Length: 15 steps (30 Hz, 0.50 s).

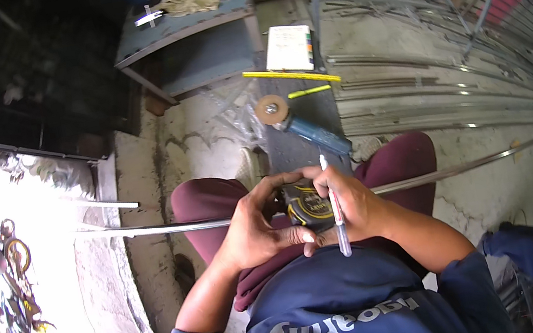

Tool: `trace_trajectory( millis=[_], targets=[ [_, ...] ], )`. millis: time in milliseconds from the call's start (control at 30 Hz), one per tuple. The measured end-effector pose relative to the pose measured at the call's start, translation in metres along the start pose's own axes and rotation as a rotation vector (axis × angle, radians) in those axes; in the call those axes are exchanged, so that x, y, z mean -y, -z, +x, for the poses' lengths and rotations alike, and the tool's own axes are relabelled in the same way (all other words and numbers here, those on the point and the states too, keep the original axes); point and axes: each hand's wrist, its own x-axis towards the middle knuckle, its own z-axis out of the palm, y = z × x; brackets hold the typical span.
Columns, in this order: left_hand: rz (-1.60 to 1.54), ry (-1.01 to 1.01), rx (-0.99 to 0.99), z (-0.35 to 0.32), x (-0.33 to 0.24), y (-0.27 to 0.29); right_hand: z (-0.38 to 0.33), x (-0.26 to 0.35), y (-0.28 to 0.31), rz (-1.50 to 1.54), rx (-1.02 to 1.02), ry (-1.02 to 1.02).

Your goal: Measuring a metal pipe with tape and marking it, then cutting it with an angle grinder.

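Observation:
Over my lap, a black and yellow tape measure (310, 206) sits between my two hands. My left hand (249, 230) curves round it from the left, fingers along its far edge and thumb by its near edge. On the other side my right hand (353, 202) closes on the tape measure and also holds a white marker pen (340, 225), pointing roughly away from me. The fingertips of both hands come close together. A long thin metal tube (425, 178) runs crosswise across my thighs, passing behind my hands, which hide its middle.
Ahead, a dark board (285, 152) bears a blue angle grinder (311, 134) with a tan disc. Beyond lie a yellow-green marker (309, 92), a yellow ruler-like strip (293, 77) and a notebook (289, 48). Metal bars (411, 98) lie right; a metal table (185, 27) stands at the back.

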Motion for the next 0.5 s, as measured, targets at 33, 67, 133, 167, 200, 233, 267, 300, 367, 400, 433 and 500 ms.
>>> trace_trajectory(
  millis=[33, 67, 133, 167, 200, 233, 267, 300, 367, 400, 433, 500],
  targets=[
    [-0.122, 0.044, -0.079, -0.011, 0.001, 0.002, 0.001, 0.003, -0.006, -0.043, 0.014, -0.045],
    [-0.248, 0.080, -0.165, -0.021, 0.002, 0.005, 0.006, -0.005, -0.015, -0.051, -0.093, 0.160],
    [0.001, 0.186, -0.102, -0.038, 0.006, 0.021, 0.004, -0.001, -0.022, 0.013, -0.042, 0.127],
    [-0.061, 0.164, -0.125, -0.046, 0.006, 0.020, 0.006, 0.005, -0.024, -0.033, 0.008, 0.138],
    [-0.123, 0.136, -0.149, -0.048, 0.007, 0.016, 0.009, 0.011, -0.022, -0.083, 0.057, 0.153],
    [-0.081, 0.112, -0.165, -0.052, 0.014, 0.017, 0.010, 0.017, -0.021, -0.176, 0.093, 0.142],
    [-0.038, 0.094, -0.180, -0.055, 0.023, 0.023, 0.011, 0.020, -0.017, -0.269, 0.124, 0.134],
    [-0.218, 0.086, -0.194, -0.058, 0.031, 0.030, 0.010, 0.025, -0.008, -0.298, 0.152, 0.008],
    [-0.271, 0.012, -0.337, -0.073, 0.022, 0.072, 0.002, 0.017, 0.020, -0.307, 0.166, -0.186],
    [-0.255, -0.005, -0.446, -0.088, 0.016, 0.104, -0.004, 0.005, 0.037, -0.279, 0.156, -0.257],
    [-0.414, 0.017, -0.591, -0.111, 0.000, 0.135, -0.010, -0.008, 0.055, -0.322, 0.156, -0.301],
    [-0.423, -0.142, -0.864, -0.168, -0.006, 0.215, -0.022, -0.034, 0.098, -0.400, 0.180, -0.402]
  ],
)
